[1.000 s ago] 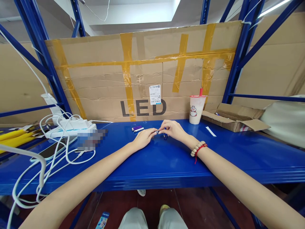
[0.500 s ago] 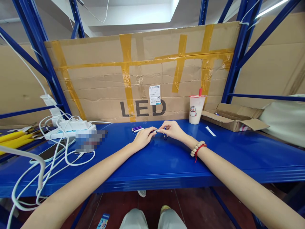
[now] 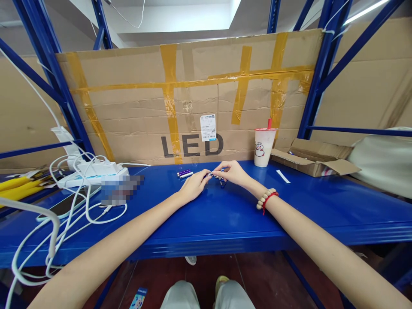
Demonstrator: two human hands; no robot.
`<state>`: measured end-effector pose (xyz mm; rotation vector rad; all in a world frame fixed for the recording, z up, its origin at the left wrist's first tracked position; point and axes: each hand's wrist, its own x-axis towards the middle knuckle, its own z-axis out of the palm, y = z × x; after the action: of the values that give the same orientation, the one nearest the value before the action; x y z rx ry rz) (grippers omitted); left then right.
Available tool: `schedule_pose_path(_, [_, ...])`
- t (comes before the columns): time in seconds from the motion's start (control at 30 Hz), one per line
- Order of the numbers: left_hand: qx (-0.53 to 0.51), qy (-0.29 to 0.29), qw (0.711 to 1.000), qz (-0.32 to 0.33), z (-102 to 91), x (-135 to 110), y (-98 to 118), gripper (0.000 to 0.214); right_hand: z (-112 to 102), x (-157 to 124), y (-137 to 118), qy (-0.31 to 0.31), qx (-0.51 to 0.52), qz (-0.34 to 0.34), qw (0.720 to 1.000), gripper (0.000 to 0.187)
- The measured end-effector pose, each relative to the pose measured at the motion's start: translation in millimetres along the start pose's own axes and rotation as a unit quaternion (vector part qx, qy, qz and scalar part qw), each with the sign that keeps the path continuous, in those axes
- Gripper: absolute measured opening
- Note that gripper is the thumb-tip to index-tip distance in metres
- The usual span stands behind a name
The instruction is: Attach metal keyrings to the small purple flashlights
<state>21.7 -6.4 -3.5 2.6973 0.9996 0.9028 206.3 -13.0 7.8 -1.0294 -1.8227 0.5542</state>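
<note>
Over the blue shelf top, my left hand (image 3: 193,186) and my right hand (image 3: 232,172) meet with fingertips pinched together. Between them is a small shiny piece (image 3: 210,174), silver and dark, mostly covered by the fingers; its kind is too small to make out. Both hands grip it, one at each end. Just under my right fingers a small dark blue looped piece (image 3: 222,183) shows; whether it hangs or lies on the shelf, I cannot tell. Left of my left hand lie small tubes, a purple one (image 3: 183,172) and a silvery one (image 3: 186,175).
A lidded cup (image 3: 263,148) with a red straw stands at the back right, beside a white strip (image 3: 283,176) and an open cardboard box (image 3: 313,161). At left are a power strip (image 3: 96,171), tangled white cables (image 3: 86,214) and a phone (image 3: 64,205). Taped cardboard (image 3: 138,116) closes the back.
Both hands stay together at the same spot, with only a slight shift of the fingers on the small piece. The whole view has moved slightly.
</note>
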Motion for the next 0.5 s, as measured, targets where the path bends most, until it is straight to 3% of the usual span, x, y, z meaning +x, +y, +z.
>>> schedule_pose_path(0.27, [0.006,-0.003,0.999,0.036,0.5,-2,1,0.026,-5,1,14,-0.078,0.036,0.046,0.995,0.038])
schedule_pose_path(0.5, [0.065,0.039,0.996,0.055,3.5,-5,-2,0.026,-6,-2,8,-0.103,0.035,0.062,0.992,0.037])
